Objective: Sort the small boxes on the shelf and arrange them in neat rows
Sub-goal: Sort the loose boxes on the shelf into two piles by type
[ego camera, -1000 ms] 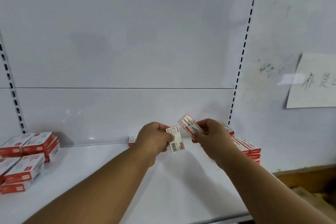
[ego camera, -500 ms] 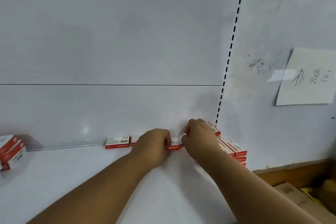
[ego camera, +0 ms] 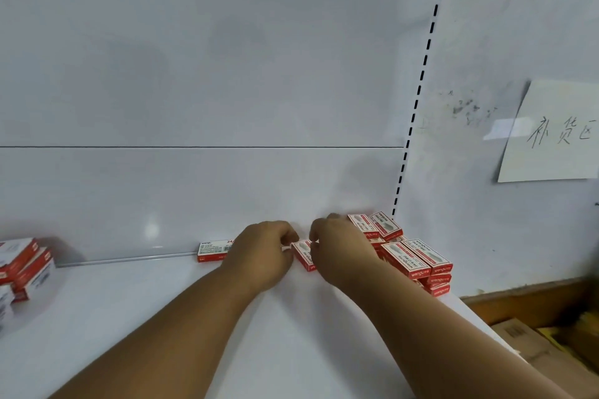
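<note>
Box [ego camera: 304,255] between our hands lies on the shelf [ego camera: 162,317] near the back wall, long axis running front to back. Our left hand [ego camera: 262,253] and right hand [ego camera: 340,249] pinch its two sides, equally near.

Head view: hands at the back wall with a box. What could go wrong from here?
1. The right hand sits against the stack at the corner; pulling back could knock its tilted top boxes off.
2. The box between both hands lies angled, so the row may end up crooked.
3. The left hand hides part of the row box, so alignment is hard to judge.
</note>
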`<action>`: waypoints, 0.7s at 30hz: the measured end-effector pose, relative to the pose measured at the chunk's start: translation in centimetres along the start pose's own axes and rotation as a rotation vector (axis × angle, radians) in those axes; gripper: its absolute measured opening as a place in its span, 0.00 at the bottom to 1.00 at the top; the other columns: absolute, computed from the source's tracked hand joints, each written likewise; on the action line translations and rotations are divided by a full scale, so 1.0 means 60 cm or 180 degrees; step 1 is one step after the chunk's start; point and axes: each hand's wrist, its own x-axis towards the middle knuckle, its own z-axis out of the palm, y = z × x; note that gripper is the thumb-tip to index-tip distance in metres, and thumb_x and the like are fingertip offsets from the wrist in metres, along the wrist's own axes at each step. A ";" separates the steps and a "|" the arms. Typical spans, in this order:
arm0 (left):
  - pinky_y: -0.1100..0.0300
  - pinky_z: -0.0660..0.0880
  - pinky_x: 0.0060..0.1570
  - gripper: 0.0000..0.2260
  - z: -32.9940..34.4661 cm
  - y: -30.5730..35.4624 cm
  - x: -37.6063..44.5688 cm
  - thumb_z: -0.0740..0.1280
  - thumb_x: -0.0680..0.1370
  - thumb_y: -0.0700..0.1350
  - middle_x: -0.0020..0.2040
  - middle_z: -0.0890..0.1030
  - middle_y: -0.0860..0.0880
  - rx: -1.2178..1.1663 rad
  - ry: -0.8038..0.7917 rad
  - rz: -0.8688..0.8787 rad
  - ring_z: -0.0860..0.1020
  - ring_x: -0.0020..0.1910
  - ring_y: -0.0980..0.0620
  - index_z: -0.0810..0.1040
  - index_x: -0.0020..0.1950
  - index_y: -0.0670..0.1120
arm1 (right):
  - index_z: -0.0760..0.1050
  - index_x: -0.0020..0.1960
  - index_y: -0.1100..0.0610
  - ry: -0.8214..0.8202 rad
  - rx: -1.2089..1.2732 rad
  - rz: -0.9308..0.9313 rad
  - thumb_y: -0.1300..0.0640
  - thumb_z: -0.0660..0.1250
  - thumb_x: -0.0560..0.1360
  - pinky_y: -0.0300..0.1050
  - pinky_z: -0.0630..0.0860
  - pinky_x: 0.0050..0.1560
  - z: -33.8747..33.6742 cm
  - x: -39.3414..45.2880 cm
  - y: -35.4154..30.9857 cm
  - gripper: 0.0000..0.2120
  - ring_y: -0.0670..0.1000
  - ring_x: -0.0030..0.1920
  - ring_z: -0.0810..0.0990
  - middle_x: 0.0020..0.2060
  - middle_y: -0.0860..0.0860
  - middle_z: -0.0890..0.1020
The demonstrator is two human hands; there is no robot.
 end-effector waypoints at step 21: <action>0.55 0.70 0.54 0.15 -0.072 -0.168 -0.036 0.65 0.75 0.55 0.57 0.74 0.52 0.1093 -0.0069 -0.0134 0.72 0.58 0.47 0.75 0.60 0.55 | 0.72 0.52 0.53 -0.0266 -0.0327 -0.0154 0.58 0.61 0.71 0.48 0.66 0.46 0.092 0.042 -0.113 0.10 0.57 0.55 0.71 0.48 0.52 0.79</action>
